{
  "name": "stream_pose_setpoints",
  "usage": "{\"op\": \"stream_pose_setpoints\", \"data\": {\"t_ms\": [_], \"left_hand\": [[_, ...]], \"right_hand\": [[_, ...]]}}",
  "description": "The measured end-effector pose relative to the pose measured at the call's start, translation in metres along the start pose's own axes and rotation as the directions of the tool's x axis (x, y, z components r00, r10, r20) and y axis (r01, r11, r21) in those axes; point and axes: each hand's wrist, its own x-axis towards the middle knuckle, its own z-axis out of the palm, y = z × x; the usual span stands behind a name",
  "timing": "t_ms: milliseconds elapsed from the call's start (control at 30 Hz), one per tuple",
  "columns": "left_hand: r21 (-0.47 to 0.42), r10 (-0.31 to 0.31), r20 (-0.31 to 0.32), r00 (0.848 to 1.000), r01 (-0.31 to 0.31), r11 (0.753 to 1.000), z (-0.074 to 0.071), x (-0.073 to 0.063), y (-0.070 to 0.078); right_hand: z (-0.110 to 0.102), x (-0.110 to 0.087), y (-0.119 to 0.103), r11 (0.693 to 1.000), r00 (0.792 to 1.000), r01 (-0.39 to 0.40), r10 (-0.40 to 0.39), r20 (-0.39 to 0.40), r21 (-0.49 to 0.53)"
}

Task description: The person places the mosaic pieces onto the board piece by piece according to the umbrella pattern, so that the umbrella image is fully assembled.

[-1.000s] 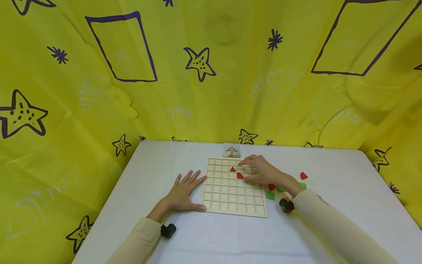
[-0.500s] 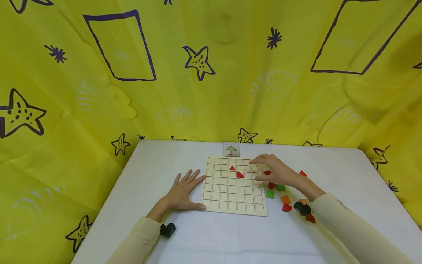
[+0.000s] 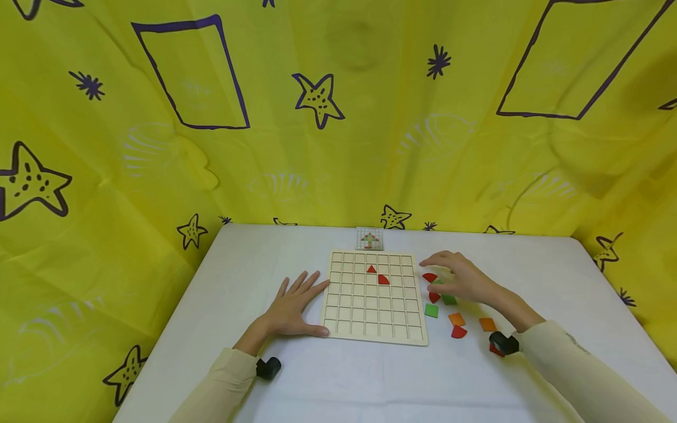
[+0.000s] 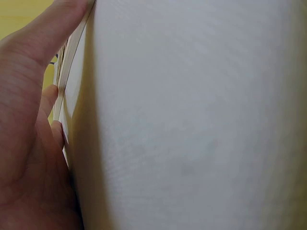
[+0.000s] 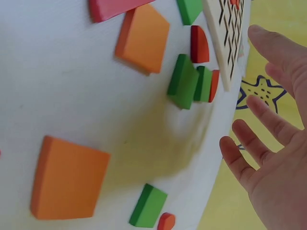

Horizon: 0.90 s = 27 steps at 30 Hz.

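A pale wooden grid board lies flat on the white table. In its upper middle cells sit a red triangle and a red quarter circle. My left hand has its fingers spread, the fingertips and thumb touching the board's left edge. Right of the board, my right hand hovers over loose red and green pieces, fingers apart and holding nothing. Below it are a red quarter circle and a green piece, partly covered in the head view. The right wrist view shows that palm empty.
A small picture card with a red and green pattern lies behind the board. Loose on the right are a green square, an orange square, another orange square and a red quarter circle. Yellow curtain hangs behind.
My right hand has moved right, from over the board to above the loose pieces. The red quarter circle stays on the board. My left hand has kept its place.
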Motion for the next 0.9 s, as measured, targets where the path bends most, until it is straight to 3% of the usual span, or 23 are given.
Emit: {"op": "stream_pose_setpoints", "data": {"t_ms": [367, 733, 900], "left_hand": [[0.019, -0.029, 0.049, 0.998, 0.028, 0.999, -0.007, 0.000, 0.006], [0.005, -0.030, 0.047, 0.998, 0.030, 1.000, -0.007, 0.000, 0.005], [0.002, -0.030, 0.045, 0.999, 0.030, 1.000, -0.008, -0.001, 0.006]], "right_hand": [[0.010, 0.000, 0.015, 0.998, 0.997, -0.066, 0.065, -0.028, -0.002], [0.022, 0.007, 0.019, 0.988, 0.993, -0.112, 0.107, -0.056, -0.109], [0.022, 0.005, 0.020, 0.987, 0.991, -0.125, 0.119, -0.062, -0.105]]}}
